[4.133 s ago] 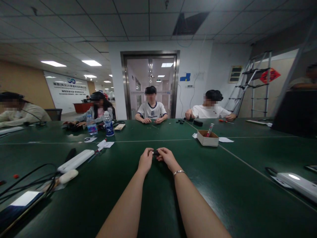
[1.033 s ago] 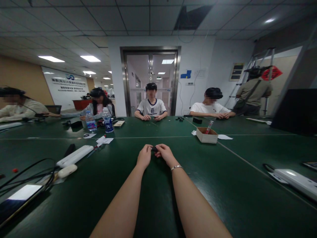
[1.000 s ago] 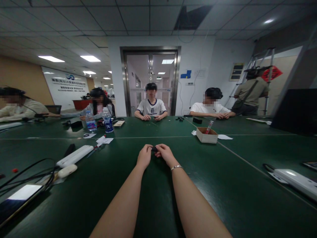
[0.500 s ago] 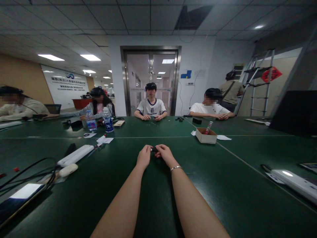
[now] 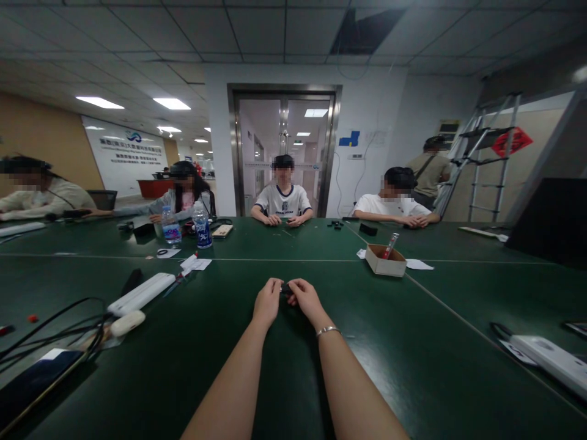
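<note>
Between my two hands is a small black object with a silvery end (image 5: 285,288), too small and too covered by fingers to name. My left hand (image 5: 267,300) is closed, pinching the silvery end at the left. My right hand (image 5: 305,296), with a silver bangle at the wrist, is closed in a pinch on the black end. Both hands are held close together, just over the green table (image 5: 288,354) or resting on it; which of the two I cannot tell.
Left of my arms lie a white power strip (image 5: 142,294), a white rounded item (image 5: 127,323), black cables and a phone (image 5: 39,382). A small open box (image 5: 386,266) stands ahead to the right; another power strip (image 5: 548,355) lies right. Several people sit across the table.
The camera view has shifted a little, so my hands appear slightly lower in the picture. Both hands keep hold of the small black object, with little visible change in grip.
</note>
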Demonstrator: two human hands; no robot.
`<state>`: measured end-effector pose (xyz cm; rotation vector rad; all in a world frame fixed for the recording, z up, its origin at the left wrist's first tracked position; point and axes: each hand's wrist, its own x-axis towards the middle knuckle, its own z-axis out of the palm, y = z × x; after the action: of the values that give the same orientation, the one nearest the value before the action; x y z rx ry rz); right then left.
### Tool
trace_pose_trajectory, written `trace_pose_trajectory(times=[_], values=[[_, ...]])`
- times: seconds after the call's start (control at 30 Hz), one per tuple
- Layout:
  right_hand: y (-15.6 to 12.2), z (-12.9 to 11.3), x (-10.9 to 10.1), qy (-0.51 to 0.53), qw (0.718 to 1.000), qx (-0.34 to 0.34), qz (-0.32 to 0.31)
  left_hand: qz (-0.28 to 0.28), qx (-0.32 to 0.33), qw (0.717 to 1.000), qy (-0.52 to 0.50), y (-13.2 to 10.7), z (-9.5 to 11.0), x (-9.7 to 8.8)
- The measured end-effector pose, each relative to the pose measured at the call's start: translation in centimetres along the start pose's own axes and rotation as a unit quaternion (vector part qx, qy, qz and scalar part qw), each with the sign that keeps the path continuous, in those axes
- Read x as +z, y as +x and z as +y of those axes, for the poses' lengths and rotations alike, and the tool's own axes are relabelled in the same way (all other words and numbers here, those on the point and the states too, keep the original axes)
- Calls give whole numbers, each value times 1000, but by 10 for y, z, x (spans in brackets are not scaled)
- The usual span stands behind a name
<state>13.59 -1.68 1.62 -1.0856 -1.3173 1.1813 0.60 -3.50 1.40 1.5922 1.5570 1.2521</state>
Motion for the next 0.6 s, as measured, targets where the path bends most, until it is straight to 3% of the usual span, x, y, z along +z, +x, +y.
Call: trace_pose_trajectory(times=[0.6], values=[[0,0,2,32,999,6,21,-15,4,1000,-8,-2,0,-1]])
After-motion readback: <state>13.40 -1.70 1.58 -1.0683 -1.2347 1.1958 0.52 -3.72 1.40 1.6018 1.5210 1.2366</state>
